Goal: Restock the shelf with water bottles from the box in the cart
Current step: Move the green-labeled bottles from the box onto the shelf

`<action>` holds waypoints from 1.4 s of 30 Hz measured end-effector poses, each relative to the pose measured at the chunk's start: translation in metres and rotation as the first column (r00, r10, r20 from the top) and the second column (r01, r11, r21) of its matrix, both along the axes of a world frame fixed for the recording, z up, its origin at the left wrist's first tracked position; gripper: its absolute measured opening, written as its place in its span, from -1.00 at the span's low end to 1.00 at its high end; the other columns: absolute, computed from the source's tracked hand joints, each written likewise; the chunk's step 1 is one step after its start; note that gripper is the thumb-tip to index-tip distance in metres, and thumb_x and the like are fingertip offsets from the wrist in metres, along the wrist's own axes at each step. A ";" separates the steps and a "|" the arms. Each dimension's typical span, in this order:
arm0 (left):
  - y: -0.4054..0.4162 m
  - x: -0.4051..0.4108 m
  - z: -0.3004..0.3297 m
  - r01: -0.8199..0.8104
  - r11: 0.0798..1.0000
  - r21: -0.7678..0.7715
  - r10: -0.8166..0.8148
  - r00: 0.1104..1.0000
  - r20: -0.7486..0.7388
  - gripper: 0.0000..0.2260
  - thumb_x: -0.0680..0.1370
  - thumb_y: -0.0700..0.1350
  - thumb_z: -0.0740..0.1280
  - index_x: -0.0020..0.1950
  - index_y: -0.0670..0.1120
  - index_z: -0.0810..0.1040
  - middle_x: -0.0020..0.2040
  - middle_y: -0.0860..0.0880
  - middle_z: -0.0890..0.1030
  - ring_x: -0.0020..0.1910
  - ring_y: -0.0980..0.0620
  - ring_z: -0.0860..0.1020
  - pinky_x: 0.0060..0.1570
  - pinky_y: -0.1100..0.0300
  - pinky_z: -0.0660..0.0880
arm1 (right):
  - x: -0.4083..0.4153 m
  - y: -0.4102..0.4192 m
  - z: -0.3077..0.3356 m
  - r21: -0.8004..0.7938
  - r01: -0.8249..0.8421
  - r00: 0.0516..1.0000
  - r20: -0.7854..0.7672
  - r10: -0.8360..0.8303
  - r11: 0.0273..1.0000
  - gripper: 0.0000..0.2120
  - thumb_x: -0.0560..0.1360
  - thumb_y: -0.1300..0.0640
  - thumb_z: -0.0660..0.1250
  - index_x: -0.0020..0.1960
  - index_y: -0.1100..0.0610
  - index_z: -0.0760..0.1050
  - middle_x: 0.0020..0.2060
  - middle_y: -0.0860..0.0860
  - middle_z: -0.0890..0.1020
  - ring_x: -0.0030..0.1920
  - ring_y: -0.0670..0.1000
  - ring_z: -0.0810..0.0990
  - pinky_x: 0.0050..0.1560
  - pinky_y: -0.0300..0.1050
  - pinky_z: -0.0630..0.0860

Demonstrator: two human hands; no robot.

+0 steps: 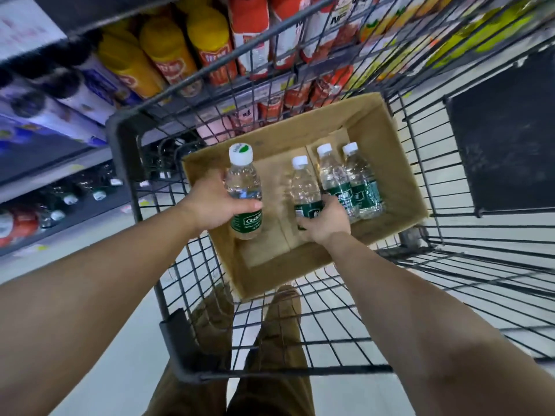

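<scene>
An open cardboard box [387,151] sits in a black wire cart [426,163]. My left hand [210,205] grips a clear water bottle [244,187] with a white cap and green label, raised above the box's left side. My right hand [324,219] is closed around the green label of a second water bottle [303,187] standing in the box. Two more water bottles [348,178] stand side by side just right of it. Similar bottles lie on a low shelf [72,202] at the left.
Shelves on the left and ahead hold yellow and red juice bottles [168,52] and cartons [252,34]. The cart's rim [120,145] stands between the box and the shelf. My legs show under the cart's wire floor. A dark panel [504,133] lies right of the cart.
</scene>
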State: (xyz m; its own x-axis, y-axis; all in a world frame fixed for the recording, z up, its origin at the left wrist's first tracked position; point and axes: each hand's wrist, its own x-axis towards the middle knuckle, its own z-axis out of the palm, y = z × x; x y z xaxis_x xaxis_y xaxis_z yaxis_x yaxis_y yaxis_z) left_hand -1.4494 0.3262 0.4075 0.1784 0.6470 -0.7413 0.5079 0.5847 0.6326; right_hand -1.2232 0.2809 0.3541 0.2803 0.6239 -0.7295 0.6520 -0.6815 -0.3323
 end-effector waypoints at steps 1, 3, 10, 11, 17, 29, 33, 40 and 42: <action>0.000 0.000 0.011 -0.017 1.000 0.001 0.017 1.000 -0.003 -0.23 0.06 0.24 0.61 0.20 0.00 0.55 0.12 0.02 0.68 0.11 0.00 0.64 0.23 -0.05 0.54 | 0.001 0.000 0.015 0.036 -0.003 1.000 -0.028 0.004 0.999 -0.24 0.39 0.06 0.52 0.46 0.20 0.23 0.31 0.09 0.50 0.22 0.12 0.55 0.23 0.00 0.52; -0.002 0.002 0.040 -0.057 0.998 0.012 0.057 0.998 0.008 -0.32 0.17 0.15 0.65 0.15 -0.08 0.49 0.09 0.06 0.64 0.08 0.05 0.61 0.21 0.04 0.51 | 0.001 0.001 0.051 0.113 -0.031 0.996 -0.078 0.040 0.993 -0.27 0.37 0.09 0.53 0.42 0.21 0.27 0.20 0.05 0.55 0.17 0.05 0.55 0.26 0.01 0.50; -0.024 -0.034 0.168 -0.193 0.969 0.154 0.177 0.978 0.115 -0.38 0.31 -0.09 0.62 0.30 -0.18 0.47 0.10 -0.05 0.67 0.05 -0.01 0.65 0.00 0.09 0.60 | -0.043 0.014 0.193 0.378 -0.261 0.943 -0.097 0.318 0.888 -0.48 0.22 0.03 0.56 0.09 0.12 0.43 -0.02 0.05 0.57 -0.01 0.09 0.59 -0.11 -0.13 0.49; -0.030 -0.047 0.184 -0.225 0.957 0.185 0.206 0.971 0.120 -0.36 0.28 -0.06 0.63 0.28 -0.18 0.49 0.07 -0.04 0.68 0.02 0.01 0.66 0.00 0.09 0.61 | -0.057 0.016 0.214 0.408 -0.281 0.928 -0.115 0.354 0.869 -0.46 0.24 0.04 0.57 0.12 0.12 0.42 -0.01 0.02 0.56 -0.02 0.04 0.57 -0.13 -0.16 0.46; -0.096 -0.158 0.286 -0.438 0.833 0.337 0.404 0.899 0.170 -0.34 0.20 -0.01 0.62 0.25 -0.10 0.52 0.12 -0.10 0.69 0.12 -0.10 0.65 0.25 -0.14 0.52 | -0.178 0.003 0.323 0.592 -0.454 0.757 -0.136 0.639 0.665 -0.32 0.29 0.05 0.59 0.28 0.12 0.34 0.02 -0.08 0.51 0.01 -0.06 0.51 -0.14 -0.28 0.33; -0.392 -0.481 0.436 -0.753 0.342 0.562 0.814 0.537 0.223 -0.57 0.40 -0.11 0.56 0.21 0.01 0.52 0.12 -0.06 0.65 0.03 -0.03 0.63 -0.05 0.11 0.50 | -0.570 -0.192 0.453 0.818 -0.542 0.109 -0.160 0.981 0.194 -0.22 0.37 -0.07 0.54 0.43 0.06 0.21 0.20 -0.13 0.45 0.21 -0.10 0.45 0.12 -0.22 0.34; -0.494 -0.564 0.478 -0.744 0.220 0.632 0.877 0.434 0.206 -0.67 0.45 -0.15 0.51 0.16 -0.02 0.52 0.07 -0.08 0.66 -0.15 0.03 0.65 -0.34 0.22 0.52 | -0.681 -0.270 0.487 0.834 -0.543 -0.102 -0.180 0.978 0.097 -0.34 0.46 -0.12 0.42 0.44 0.02 0.23 0.28 -0.11 0.49 0.24 -0.07 0.49 0.19 -0.15 0.42; -0.596 -0.666 0.492 -0.732 -0.071 0.677 0.933 0.191 0.305 -0.47 0.33 -0.02 0.58 0.23 -0.14 0.54 0.09 -0.11 0.69 0.03 -0.07 0.67 -0.16 0.14 0.58 | -0.827 -0.344 0.527 0.859 -0.512 -0.270 -0.150 0.951 -0.010 -0.56 0.40 -0.05 0.51 0.14 -0.12 0.33 -0.09 -0.31 0.48 -0.13 -0.25 0.49 -0.23 -0.53 0.38; -0.610 -0.698 0.493 -0.718 -0.141 0.681 0.941 0.117 0.318 -0.24 0.19 0.09 0.63 0.29 -0.17 0.48 0.17 -0.17 0.65 0.12 -0.13 0.64 0.00 -0.03 0.59 | -0.868 -0.356 0.531 0.869 -0.494 -0.292 -0.143 0.946 -0.021 -0.53 0.34 -0.10 0.55 0.13 -0.08 0.39 0.01 -0.22 0.57 -0.02 -0.15 0.57 0.02 -0.28 0.51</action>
